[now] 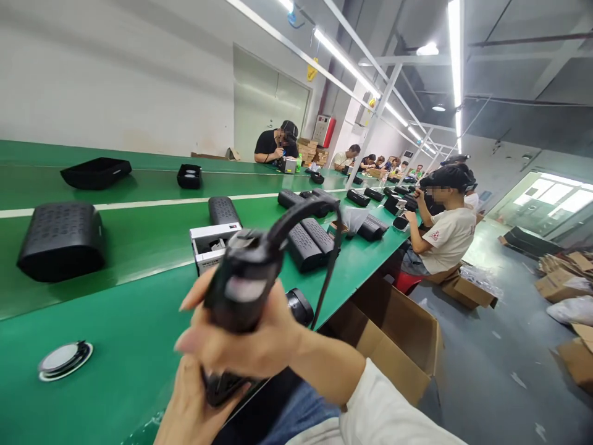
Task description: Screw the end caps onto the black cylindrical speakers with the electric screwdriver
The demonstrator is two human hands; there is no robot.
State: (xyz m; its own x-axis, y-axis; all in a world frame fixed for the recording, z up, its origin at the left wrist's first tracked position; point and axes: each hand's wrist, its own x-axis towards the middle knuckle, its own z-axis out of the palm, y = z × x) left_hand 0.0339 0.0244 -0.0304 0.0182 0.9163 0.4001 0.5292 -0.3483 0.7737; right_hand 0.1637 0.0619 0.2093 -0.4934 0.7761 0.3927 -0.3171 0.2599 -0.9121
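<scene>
Fingers of the right hand (266, 337) clamp the tool (243, 278), left hand (188, 398) the part (220, 388) — a snagged cord (301, 213) could jerk both.

This was a factory assembly hall — a long green tabletop (139, 321) stretched far down the room, dotted with many similar black casings (62, 241), and workers (449, 232) sat along both sides. Fluorescent tubes (455, 55) and white metal framing (375, 123) ran overhead, while open cardboard boxes (417, 309) stood on the bare grey floor (472, 383).
</scene>
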